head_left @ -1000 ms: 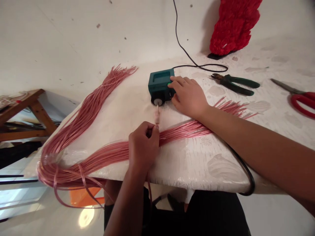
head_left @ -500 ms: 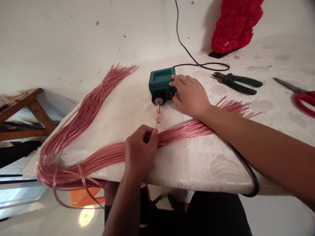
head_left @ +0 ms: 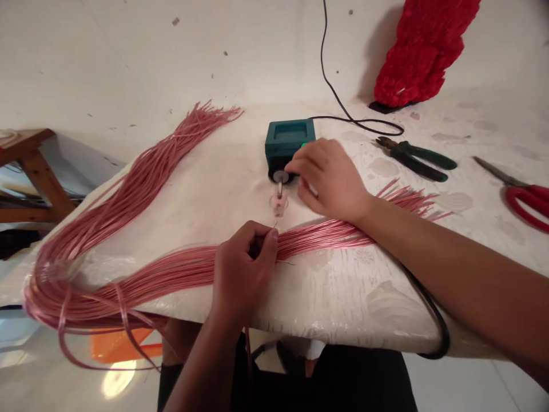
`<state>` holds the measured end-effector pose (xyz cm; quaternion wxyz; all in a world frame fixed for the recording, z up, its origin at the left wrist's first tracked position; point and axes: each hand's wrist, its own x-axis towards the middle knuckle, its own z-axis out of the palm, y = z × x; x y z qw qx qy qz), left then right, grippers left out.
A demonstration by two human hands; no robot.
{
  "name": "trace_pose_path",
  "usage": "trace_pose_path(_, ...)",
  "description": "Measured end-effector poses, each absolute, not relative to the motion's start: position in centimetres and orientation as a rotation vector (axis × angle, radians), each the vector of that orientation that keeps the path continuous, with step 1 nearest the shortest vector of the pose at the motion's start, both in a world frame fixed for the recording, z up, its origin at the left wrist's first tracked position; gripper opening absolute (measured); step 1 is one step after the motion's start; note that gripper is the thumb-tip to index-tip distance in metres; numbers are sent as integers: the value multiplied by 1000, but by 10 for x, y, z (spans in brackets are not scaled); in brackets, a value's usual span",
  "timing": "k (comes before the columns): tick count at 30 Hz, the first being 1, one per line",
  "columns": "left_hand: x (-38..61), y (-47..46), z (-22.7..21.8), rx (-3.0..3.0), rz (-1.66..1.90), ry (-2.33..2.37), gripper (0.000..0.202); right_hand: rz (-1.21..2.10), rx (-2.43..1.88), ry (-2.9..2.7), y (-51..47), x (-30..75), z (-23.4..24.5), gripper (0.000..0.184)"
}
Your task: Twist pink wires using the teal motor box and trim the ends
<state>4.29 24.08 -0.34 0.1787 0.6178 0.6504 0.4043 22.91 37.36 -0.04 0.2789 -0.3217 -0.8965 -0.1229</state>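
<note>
Between thumb and forefinger of my left hand point(head_left: 246, 269) is pinched a thin wire, its fine tip poking up just short of the pink clip-like piece point(head_left: 278, 205). That piece sits on the metal shaft of a small teal motor unit point(head_left: 290, 140). My right hand point(head_left: 332, 180) is open, slightly curled, at the unit's right front corner; its fingertips are close to the round shaft collar, and whether they touch is unclear. Under both hands runs a bundle of pink insulated wires point(head_left: 171, 274), bent into a U at the left, where clear wrap binds it.
Green-handled cutting pliers point(head_left: 422, 160) and red-handled scissors point(head_left: 527, 197) lie to the right. A black cord point(head_left: 334, 94) loops behind the motor unit. At the back stands a red ruffled object point(head_left: 422, 63). A wooden stool point(head_left: 38, 166) is at the left, beyond the table edge.
My right hand has lifted off the green button and shifted toward the shaft collar. The pink piece, blurred before, now looks sharp. My left hand still pinches the wire; the view has shifted slightly.
</note>
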Motion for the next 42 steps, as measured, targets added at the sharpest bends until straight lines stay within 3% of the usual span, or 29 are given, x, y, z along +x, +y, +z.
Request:
trace_pose_path(4, 42, 241, -4, 1742, 1142, 1835, 14, -355, -612, -2591, 365, 219, 0, 36)
trace_pose_path(15, 42, 241, -2, 1720, 1087, 1800, 16, -384, -489, -2538, 372, 215, -7, 30)
trace_pose_path(21, 40, 241, -5, 1739, 1092, 1791, 16, -450, -490, -2382, 374, 218, -8, 16)
trace_pose_path(31, 41, 242, -5, 1736, 1082, 1802, 16, -367, -450, -2466, 372, 217, -9, 28)
trace_pose_path(42, 41, 241, -6, 1756, 1056, 1823, 16, -500, -576, -2530, 371, 211, -6, 29)
